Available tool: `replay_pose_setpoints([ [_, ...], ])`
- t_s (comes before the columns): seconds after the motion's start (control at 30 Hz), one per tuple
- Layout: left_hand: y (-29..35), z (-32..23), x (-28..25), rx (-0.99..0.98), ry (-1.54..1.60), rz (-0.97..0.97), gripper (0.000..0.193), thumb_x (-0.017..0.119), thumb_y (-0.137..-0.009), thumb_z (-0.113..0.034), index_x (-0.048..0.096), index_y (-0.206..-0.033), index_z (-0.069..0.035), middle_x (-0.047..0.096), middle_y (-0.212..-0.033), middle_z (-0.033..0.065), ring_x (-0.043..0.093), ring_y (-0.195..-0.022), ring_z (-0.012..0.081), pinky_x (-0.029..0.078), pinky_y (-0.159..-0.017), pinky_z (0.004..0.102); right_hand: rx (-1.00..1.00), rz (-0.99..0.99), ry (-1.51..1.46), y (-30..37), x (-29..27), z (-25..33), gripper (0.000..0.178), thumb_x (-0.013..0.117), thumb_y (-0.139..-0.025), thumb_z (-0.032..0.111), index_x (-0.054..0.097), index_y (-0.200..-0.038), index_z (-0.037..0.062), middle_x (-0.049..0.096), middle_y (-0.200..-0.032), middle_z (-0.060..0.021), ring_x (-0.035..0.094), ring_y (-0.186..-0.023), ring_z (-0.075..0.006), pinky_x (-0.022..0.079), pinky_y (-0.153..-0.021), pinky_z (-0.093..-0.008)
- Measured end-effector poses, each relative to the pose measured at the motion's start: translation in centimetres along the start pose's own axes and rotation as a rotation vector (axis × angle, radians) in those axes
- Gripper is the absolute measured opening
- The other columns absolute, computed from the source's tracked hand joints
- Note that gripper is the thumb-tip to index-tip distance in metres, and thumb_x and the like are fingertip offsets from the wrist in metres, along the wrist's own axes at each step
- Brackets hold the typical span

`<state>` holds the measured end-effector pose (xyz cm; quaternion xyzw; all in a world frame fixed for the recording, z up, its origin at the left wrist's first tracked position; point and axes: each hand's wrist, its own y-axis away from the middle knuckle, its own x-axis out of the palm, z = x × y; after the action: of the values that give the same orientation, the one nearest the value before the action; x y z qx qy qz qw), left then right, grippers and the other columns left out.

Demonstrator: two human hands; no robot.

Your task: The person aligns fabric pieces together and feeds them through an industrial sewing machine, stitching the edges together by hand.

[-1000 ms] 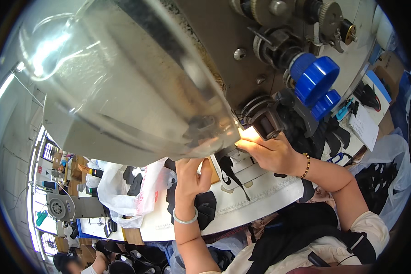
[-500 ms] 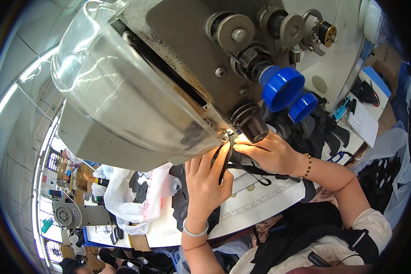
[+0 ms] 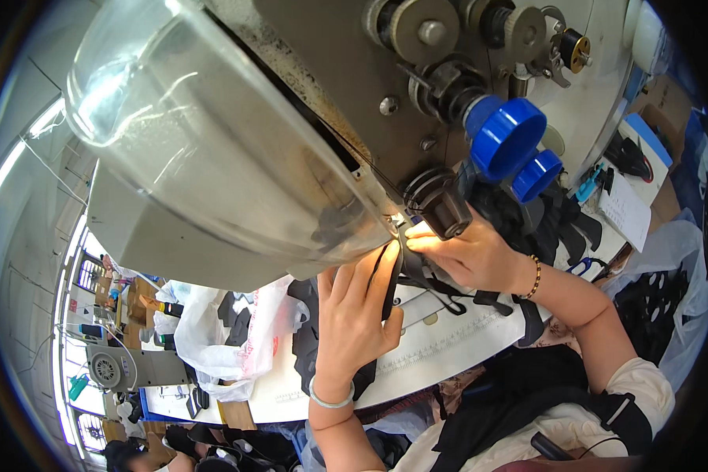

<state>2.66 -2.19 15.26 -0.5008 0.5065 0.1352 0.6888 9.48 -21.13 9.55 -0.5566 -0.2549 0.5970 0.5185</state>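
The left hand (image 3: 355, 318) has its fingers out long and close together, with the thumb a little apart. It has hold of a thin black cloth strip (image 3: 392, 286), which runs along the pointer finger. I cannot tell how tight it holds. The strip's top end is just past the fingertips, by the small bright light.

The right hand (image 3: 480, 256) is just beside it, on the strip's other side. Its fingers are bent and the tips are close together. I cannot tell if they pinch the strip.

Above both hands is a big grey metal sewing machine (image 3: 322, 79). Its clear curved plastic cover (image 3: 212, 181) is up and to the left of the left hand. A big round blue plastic knob (image 3: 509, 140) is above the right hand.

Under the hands is a white counter (image 3: 440, 355). A crinkly white plastic bag (image 3: 200, 342) is left of the left hand. A pile of flat black cloth pieces (image 3: 578, 228) is right of the right hand.
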Motion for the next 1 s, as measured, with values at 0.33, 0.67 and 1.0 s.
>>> replay_pose_setpoints([
  [0.33, 0.7, -1.3, 1.6, 0.080, -0.156, -0.062, 0.061, 0.067, -0.059, -0.011, 0.057, -0.116, 0.009, 0.057, -0.113, 0.0215, 0.055, -0.105, 0.0356, 0.045, -0.089, 0.0414, 0.073, -0.024, -0.008, -0.2, -0.7, -0.4, 0.021, 0.069, -0.075, 0.003, 0.064, -0.095, 0.0075, 0.063, -0.102, -0.0067, 0.057, -0.099, -0.0258, 0.045, -0.089, -0.0378],
  [0.67, 0.9, -0.2, 1.3, 0.047, 0.063, -0.177, 0.060, 0.070, -0.055, -0.004, 0.062, -0.114, -0.001, 0.061, -0.113, 0.0133, 0.060, -0.104, 0.0306, 0.050, -0.086, 0.0371, 0.748, 0.152, -0.678, 0.2, 0.2, 2.1, 0.018, 0.060, -0.090, 0.016, 0.061, -0.082, -0.0003, 0.060, -0.071, -0.0019, 0.055, -0.063, -0.0083, 0.046, -0.059, -0.0242],
  [1.0, 0.4, -1.7, 0.2, 0.057, 0.008, -0.043, 0.047, 0.065, -0.064, 0.005, 0.063, -0.111, 0.001, 0.062, -0.109, 0.0133, 0.061, -0.103, 0.0307, 0.050, -0.087, 0.0376, 0.820, 0.060, -1.005, 1.2, 0.8, 1.7, 0.017, 0.056, -0.094, 0.015, 0.061, -0.089, -0.0004, 0.052, -0.079, 0.0042, 0.052, -0.076, -0.0021, 0.047, -0.068, -0.0199],
])
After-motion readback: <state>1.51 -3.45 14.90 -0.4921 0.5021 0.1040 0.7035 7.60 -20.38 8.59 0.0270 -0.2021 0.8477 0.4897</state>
